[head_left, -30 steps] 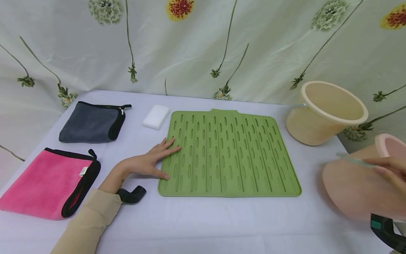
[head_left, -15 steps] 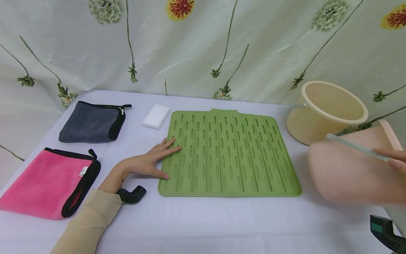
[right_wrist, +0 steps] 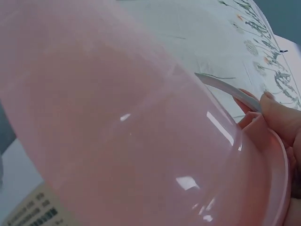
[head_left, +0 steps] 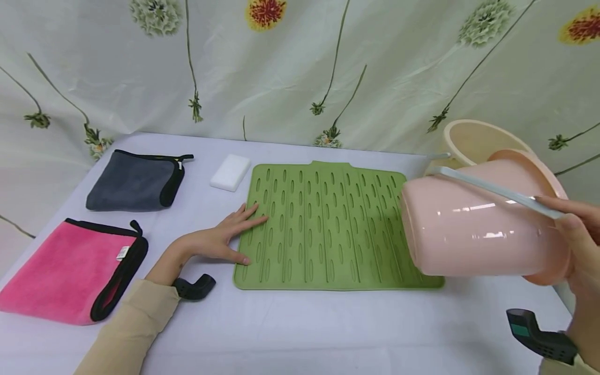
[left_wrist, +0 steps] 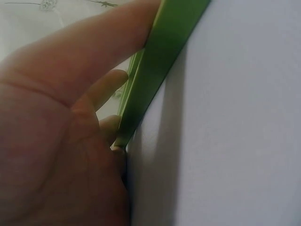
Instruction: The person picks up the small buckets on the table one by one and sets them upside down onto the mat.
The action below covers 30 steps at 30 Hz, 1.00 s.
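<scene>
My left hand rests with spread fingers on the left edge of a green ridged silicone mat. In the left wrist view, the thumb lies along the mat's thick rim. My right hand holds a glossy pink bucket by its pale grey handle, thumb and fingers pinching it near the rim. The bucket is tipped on its side, base toward the left, and overlaps the mat's right part in the head view. Its wall fills most of the right wrist view. The bucket's inside is hidden.
Behind the pink bucket stands a cream bucket, partly covered by it. A folded dark grey towel and a folded pink towel lie at left. A white sponge sits near the mat's far left corner. Floral cloth hangs behind.
My right hand has carried the pink bucket leftward and up from the right side, so it now covers part of the cream bucket and the mat. The left hand has stayed put.
</scene>
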{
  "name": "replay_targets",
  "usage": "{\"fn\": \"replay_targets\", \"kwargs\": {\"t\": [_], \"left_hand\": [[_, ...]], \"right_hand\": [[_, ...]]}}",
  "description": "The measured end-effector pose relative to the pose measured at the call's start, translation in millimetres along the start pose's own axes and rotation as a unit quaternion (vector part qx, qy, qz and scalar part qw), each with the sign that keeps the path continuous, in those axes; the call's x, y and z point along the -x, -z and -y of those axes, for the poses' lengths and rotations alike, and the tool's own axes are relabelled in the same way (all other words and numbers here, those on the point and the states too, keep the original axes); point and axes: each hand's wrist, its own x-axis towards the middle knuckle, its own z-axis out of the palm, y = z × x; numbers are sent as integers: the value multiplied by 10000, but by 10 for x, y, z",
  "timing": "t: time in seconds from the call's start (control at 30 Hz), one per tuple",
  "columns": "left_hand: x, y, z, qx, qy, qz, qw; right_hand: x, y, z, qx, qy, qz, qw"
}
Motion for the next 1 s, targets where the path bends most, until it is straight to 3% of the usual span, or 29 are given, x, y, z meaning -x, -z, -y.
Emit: {"fn": "replay_targets", "kwargs": {"t": [0.07, 0.3, 0.47, 0.6, 0.77, 0.83, 1.0], "left_hand": [[2, 3, 3, 13, 0, -7, 10000], [-5, 7, -10, 94, 120, -66, 9999], [-43, 66, -175, 379, 33, -586, 9976], [-132, 136, -504, 697, -592, -1039, 9904], [-348, 129, -884, 1373, -1652, -1062, 9709], [-435, 96, -971, 1690, -1991, -967, 9604], [-556, -6, -1066, 2252, -2434, -881, 9393]], "right_hand": [[-56, -91, -1, -926, -220, 25, 9955], [-132, -271, -136, -2380, -872, 392, 9665], [-125, -406, -339, -3334, -995, 590, 9356], [-91, -510, -509, -3832, -1144, 629, 9144], [-14, -633, -693, -4434, -1198, 735, 8852], [19, -683, -747, -4711, -1237, 736, 8702], [84, -807, -828, -5217, -1446, 625, 8384]]}}
